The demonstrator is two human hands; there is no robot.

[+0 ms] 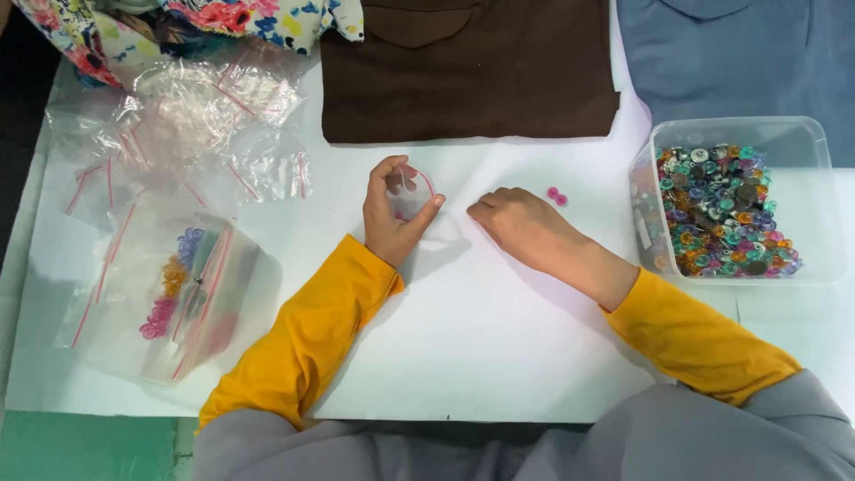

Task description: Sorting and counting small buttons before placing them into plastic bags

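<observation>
Between left hand (392, 214) thumb and curled fingers (385, 174): small clear zip bag (411, 198) with red seal strip, pinched at mouth, propped open, looks see-through. Right hand (521, 227) just beside bag, knuckles down on white sheet (481, 338), fingers curled loosely; whether anything sits inside, cannot tell. Past right knuckles: two pink buttons (557, 195), lying free, near clear tub of mixed buttons (730, 209).

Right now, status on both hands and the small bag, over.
Left hand holds a small clear bag open. Right hand flat on white sheet, empty. Two pink buttons lie just beyond it. Nothing in the way.
</observation>
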